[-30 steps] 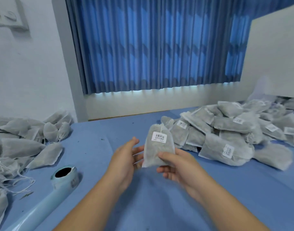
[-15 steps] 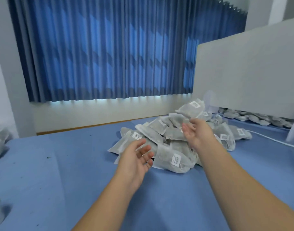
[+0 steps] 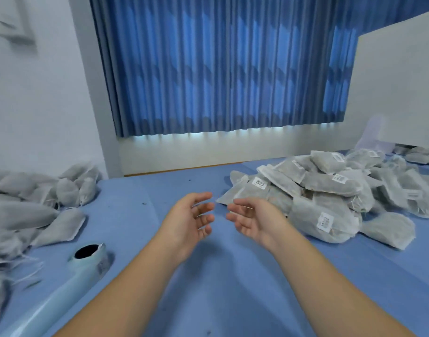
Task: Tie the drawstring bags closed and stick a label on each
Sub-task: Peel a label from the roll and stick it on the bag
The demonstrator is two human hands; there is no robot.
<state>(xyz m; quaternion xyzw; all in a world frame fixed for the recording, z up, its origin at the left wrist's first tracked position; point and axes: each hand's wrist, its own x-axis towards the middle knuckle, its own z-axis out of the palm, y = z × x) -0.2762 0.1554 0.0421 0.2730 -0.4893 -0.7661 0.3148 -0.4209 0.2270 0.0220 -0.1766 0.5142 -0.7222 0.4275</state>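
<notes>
My left hand (image 3: 192,216) and my right hand (image 3: 251,218) hover side by side over the middle of the blue table (image 3: 208,283), palms facing each other, fingers spread, both empty. To the right lies a heap of grey drawstring bags with white barcode labels (image 3: 330,195). One labelled bag (image 3: 324,221) lies at the heap's near edge, close to my right forearm. On the left lies a pile of grey bags without labels (image 3: 31,212), their white strings trailing loose.
A pale blue label roll strip (image 3: 62,285) with a dark core hole lies at the lower left. Blue curtains (image 3: 220,66) hang behind the table. A white board (image 3: 398,81) stands at the far right, with more bags beneath it.
A second ago both hands held a labelled bag. The right hand put it onto the right heap and came back to the middle. The view swung right, then back left.
</notes>
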